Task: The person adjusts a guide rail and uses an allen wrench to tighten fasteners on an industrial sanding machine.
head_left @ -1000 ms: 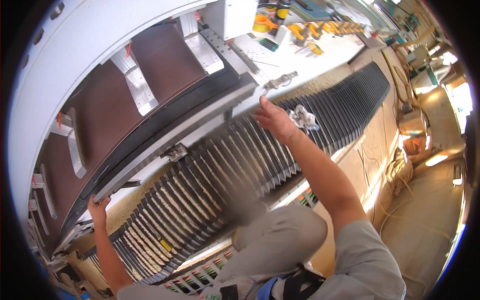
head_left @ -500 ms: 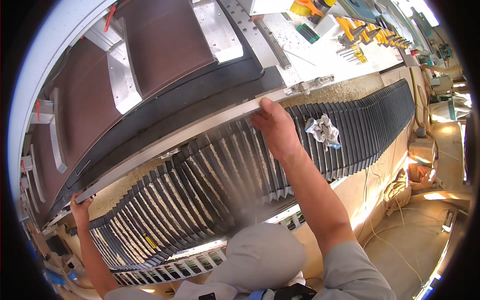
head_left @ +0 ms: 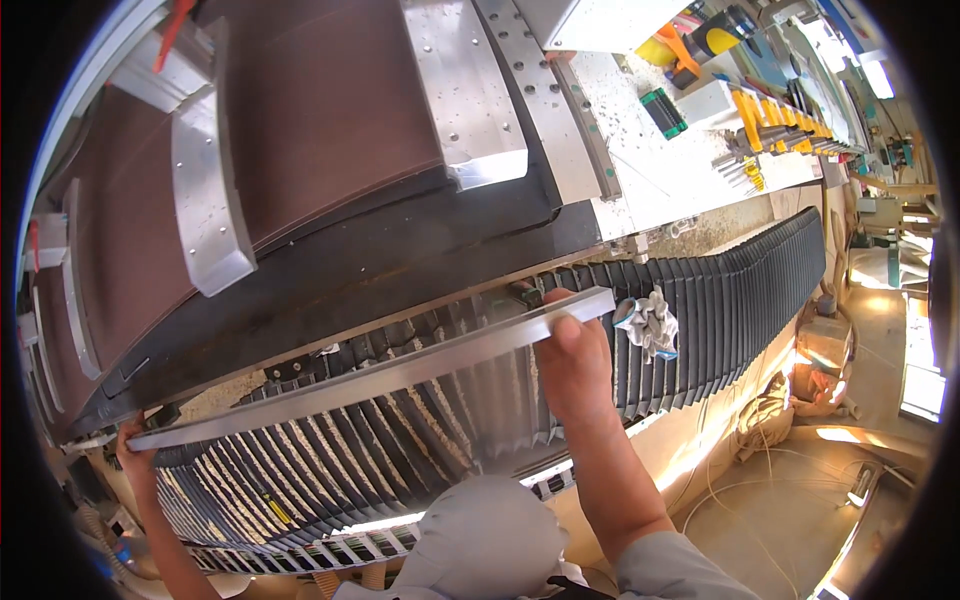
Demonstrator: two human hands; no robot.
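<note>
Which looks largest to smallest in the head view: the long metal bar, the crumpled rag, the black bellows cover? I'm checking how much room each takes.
1. Black bellows cover, spanning nearly the whole picture.
2. Long metal bar, held by the left hand and right hand.
3. Crumpled rag, clearly smallest.
The fisheye bends edges, yet the order is plain.

The machine bed [head_left: 400, 250] carries 2 metal blocks [head_left: 465, 95] on brown plates [head_left: 320, 110]. A rag [head_left: 650, 325] lies on the black bellows cover [head_left: 740, 290]. Tools [head_left: 770, 110] lie on the white bench [head_left: 650, 170] beyond.
</note>
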